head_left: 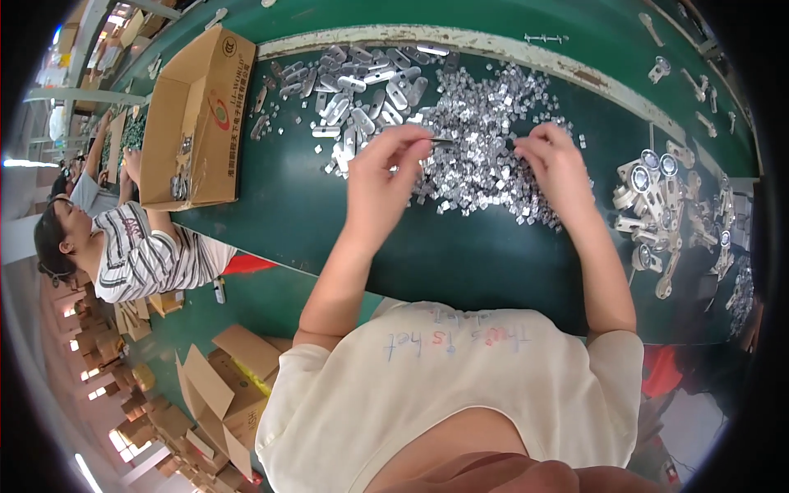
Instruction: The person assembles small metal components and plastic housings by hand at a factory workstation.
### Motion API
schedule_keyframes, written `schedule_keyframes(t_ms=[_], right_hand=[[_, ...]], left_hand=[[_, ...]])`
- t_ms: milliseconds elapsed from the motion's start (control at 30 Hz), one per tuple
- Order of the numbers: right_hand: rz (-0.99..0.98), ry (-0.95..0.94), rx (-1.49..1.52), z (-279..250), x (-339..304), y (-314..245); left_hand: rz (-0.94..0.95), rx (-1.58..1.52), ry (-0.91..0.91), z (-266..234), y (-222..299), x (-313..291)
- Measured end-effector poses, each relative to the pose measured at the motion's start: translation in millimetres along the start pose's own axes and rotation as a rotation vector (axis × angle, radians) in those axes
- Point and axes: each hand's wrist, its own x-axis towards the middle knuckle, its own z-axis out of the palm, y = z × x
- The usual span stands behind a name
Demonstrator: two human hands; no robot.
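Above the green work table [460, 263], my left hand [383, 172] pinches a flat oblong metal plate [442, 140] by one end, between thumb and fingertips. My right hand [560, 168] is closed in a pinch to its right; a small dark piece seems to show at the fingertips, too small to make out. Between and beneath both hands spreads a heap of small shiny metal pieces [485, 177]. Beyond my left hand lies a pile of rounded oblong metal plates [362, 82], like the one I hold. The hands are apart from each other.
An open cardboard box [193, 123] with some metal parts stands at the left table edge. Metal assemblies with round wheels [653, 189] lie piled on the right. A pale worn rail [526, 51] runs along the far side. Another person [136, 251] works at the left.
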Motion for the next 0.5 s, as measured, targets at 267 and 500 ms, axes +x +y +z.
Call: schedule_keyframes(t_ms=[267, 500], right_hand=[[0.32, -0.104, 1.028, -47, -4, -42], [0.347, -0.098, 1.234, -61, -12, -67]], left_hand=[[0.04, -0.375, -0.109, 27, 49, -20], [0.028, -0.397, -0.054, 34, 61, -29]])
